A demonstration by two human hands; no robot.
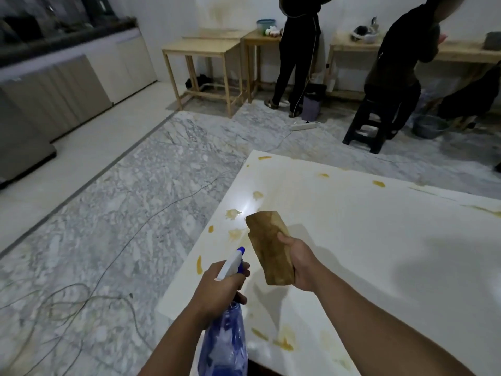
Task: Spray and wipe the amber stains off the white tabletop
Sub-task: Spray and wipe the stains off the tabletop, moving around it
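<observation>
The white tabletop [366, 240] fills the lower right, marked with amber stains [233, 214] along its left edge, at the far edge and near me. My left hand [217, 289] grips a blue spray bottle [225, 340] by the neck, its white-and-blue nozzle [233, 263] aimed toward the left-edge stains. My right hand [298, 263] holds a folded brown, stained cloth [268, 245] lifted just above the table, to the right of the nozzle.
Marble floor [122, 199] with loose cables [81, 302] lies left of the table. Two people in dark clothes [295, 50] stand and sit at wooden tables [200, 50] at the back. A black stool [371, 126], bin and bucket [429, 126] stand nearby.
</observation>
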